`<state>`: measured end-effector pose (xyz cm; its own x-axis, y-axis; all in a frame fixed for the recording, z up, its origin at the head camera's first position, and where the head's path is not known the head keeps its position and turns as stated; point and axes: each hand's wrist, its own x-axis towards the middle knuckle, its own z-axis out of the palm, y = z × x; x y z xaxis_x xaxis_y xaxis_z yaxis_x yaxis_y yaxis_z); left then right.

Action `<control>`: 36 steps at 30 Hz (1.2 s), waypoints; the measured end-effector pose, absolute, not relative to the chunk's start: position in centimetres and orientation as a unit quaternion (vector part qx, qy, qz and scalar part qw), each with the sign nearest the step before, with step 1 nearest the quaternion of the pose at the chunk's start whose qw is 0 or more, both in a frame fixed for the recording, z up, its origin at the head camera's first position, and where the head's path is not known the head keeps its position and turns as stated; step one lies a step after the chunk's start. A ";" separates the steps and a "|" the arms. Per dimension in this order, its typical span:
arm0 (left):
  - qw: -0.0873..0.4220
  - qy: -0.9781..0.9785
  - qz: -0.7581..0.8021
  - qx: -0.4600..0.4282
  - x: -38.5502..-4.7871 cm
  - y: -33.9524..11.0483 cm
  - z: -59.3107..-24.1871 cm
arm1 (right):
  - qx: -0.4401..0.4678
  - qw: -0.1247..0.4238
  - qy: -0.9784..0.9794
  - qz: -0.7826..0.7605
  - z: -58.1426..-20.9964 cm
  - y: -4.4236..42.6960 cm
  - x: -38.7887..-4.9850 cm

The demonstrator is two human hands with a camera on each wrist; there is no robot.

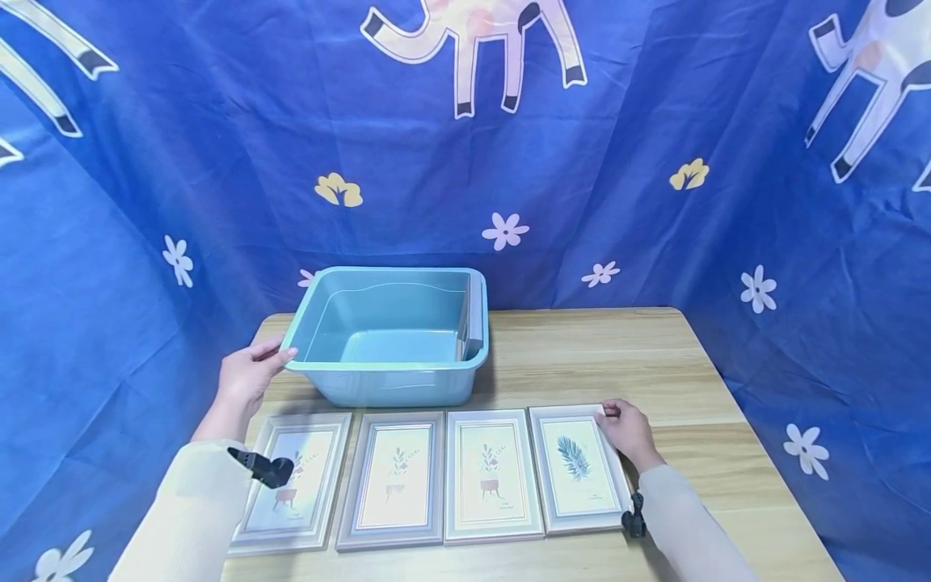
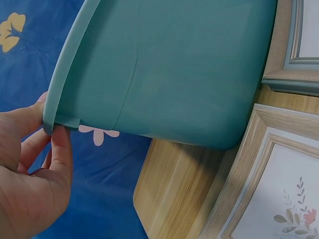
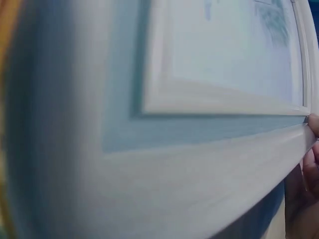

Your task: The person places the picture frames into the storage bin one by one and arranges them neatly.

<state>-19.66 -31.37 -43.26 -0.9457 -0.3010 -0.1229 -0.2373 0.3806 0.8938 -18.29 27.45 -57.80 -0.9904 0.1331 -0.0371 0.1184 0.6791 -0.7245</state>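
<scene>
My left hand (image 1: 246,378) pinches the front left corner of the rim of a light blue plastic tub (image 1: 396,386); in the left wrist view the thumb and fingers (image 2: 62,154) sit on either side of that rim. At the far right of a row of frames, my right hand (image 1: 627,432) grips the upper right corner of a picture frame (image 1: 578,469) with a blue-green leaf print. That frame fills the right wrist view at close range, blurred at the left, with fingertips (image 3: 313,124) on its edge. Another grey frame (image 1: 474,311) stands inside the tub against its right wall.
Three picture frames with potted-plant prints lie left of the leaf one: a left frame (image 1: 291,485), a second frame (image 1: 393,481) and a third frame (image 1: 493,477). Everything stands on a wooden table (image 1: 604,347). A blue patterned cloth (image 1: 407,162) hangs around its back and sides.
</scene>
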 end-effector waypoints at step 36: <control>0.027 -0.830 -0.529 0.175 -19.6 -31.1 -43.0 | -0.024 -0.078 -0.823 0.562 -50.3 31.2 -19.9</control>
<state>-19.61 -31.12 -43.00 -0.9376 -0.3182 -0.1402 -0.2613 0.3790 0.8877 -19.92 31.16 -50.29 -0.9867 -0.0479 -0.1554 0.1272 0.3678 -0.9211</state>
